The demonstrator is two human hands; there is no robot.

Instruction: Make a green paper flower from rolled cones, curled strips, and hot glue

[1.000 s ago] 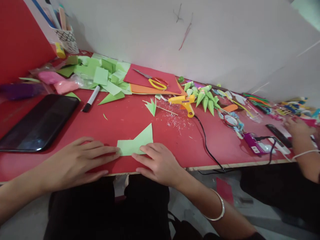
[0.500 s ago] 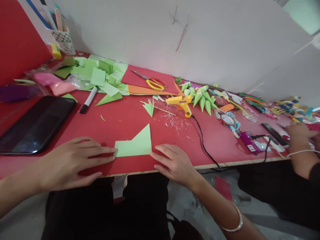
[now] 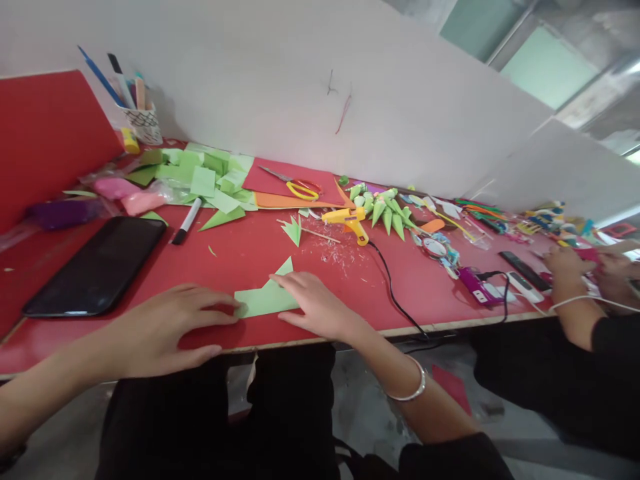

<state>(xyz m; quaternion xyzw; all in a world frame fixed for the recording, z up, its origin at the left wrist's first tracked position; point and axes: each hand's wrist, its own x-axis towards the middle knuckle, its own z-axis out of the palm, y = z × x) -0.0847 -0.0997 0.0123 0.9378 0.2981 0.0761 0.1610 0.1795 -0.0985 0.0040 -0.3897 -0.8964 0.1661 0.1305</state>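
A light green piece of paper, folded so that a point rises at its right end, lies flat on the red table near the front edge. My left hand rests with fingers stretched out, its fingertips on the paper's left end. Over the right part of the paper lies my right hand, fingers extended and covering some of that end. Just behind the paper are a small green spiky paper piece and a thin stick.
A yellow glue gun trails a black cord over the front edge. Scissors lie on red paper; green scraps are heaped at the back. A phone and marker sit left. A co-worker's hands are at the right.
My right hand has moved left from beside the paper's right edge onto the paper. My left hand stays at the left end. The camera view has tilted up slightly.
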